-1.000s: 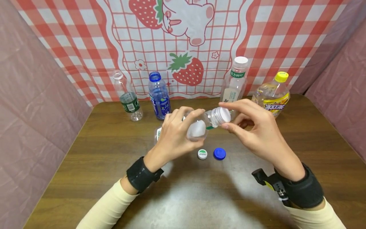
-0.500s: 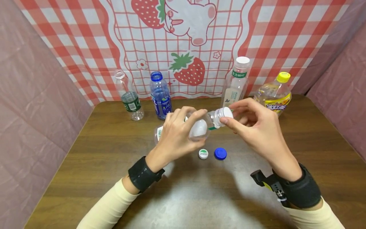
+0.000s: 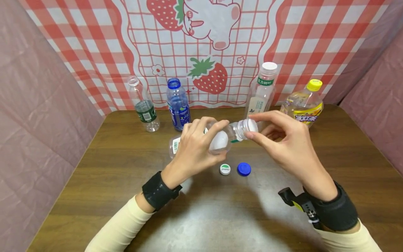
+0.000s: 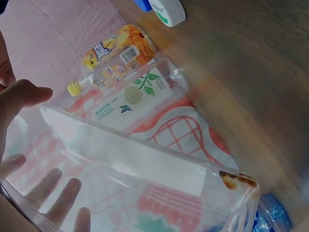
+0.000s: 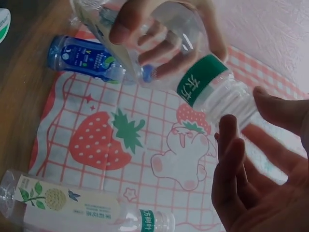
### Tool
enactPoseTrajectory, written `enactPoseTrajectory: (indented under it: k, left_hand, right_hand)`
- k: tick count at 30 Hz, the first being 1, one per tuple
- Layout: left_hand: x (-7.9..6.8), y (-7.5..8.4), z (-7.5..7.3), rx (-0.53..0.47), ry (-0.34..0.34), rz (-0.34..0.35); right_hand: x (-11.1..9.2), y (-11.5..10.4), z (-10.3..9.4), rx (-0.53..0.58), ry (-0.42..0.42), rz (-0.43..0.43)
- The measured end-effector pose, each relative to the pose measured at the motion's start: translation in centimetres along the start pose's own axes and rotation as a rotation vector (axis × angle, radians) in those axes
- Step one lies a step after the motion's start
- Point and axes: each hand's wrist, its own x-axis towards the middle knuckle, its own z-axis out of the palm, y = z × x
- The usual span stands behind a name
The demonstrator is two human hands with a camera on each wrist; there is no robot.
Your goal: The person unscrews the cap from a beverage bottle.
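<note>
- Bottle (image 3: 217,141) of clear plastic lies tilted, held over the tabletop (image 3: 104,196) between the two hands, neck toward the right, base out past the left; that pose matches a second ago.
- Left hand (image 3: 196,147) is wrapped round the bottle's body, its grip unchanged.
- Right hand (image 3: 284,140) pinches the white cap (image 3: 251,125) at the bottle's mouth between thumb and forefinger. Half a second ago the forefinger's tip was behind the cap; now it sits at the upper edge again, close to its place a second ago. Whether the cap has turned cannot be told.
- On the person's side of the gap between the hands, the white-and-green cap (image 3: 225,169) and blue cap (image 3: 244,169) lie just beside each other, as before.
- Beyond the left hand, the green-labelled bottle (image 3: 146,111) and blue bottle (image 3: 178,108) stand unmoved.
- Beyond the right hand, the white-capped bottle (image 3: 261,94) and yellow-capped bottle (image 3: 303,106) also keep their places.
</note>
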Motion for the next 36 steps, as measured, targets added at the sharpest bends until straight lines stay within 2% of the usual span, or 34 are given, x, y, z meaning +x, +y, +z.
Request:
enactPoseTrajectory:
  k: [5,11,19,26,36]
  left_hand:
    - [-0.01,-0.03,0.11,-0.022,-0.011,-0.018]
    - [-0.13,0.00,0.20,-0.036,-0.024,-0.021]
    - [-0.01,0.06,0.11,-0.043,-0.014,-0.012]
    - [0.03,0.17,0.06,-0.033,-0.013,-0.003]
    - [0.06,0.29,-0.10,-0.015,-0.007,0.008]
  right_hand:
    - [0.16,0.17,-0.18,0.051,-0.059,-0.130]
    - [0.20,0.40,0.24,0.110,-0.071,-0.180]
    - [0.24,0.30,0.12,0.045,-0.042,-0.116]
    - [0.07,0.26,-0.09,0.081,-0.071,-0.092]
    - [0.20,0.27,0.09,0.078,-0.034,-0.078]
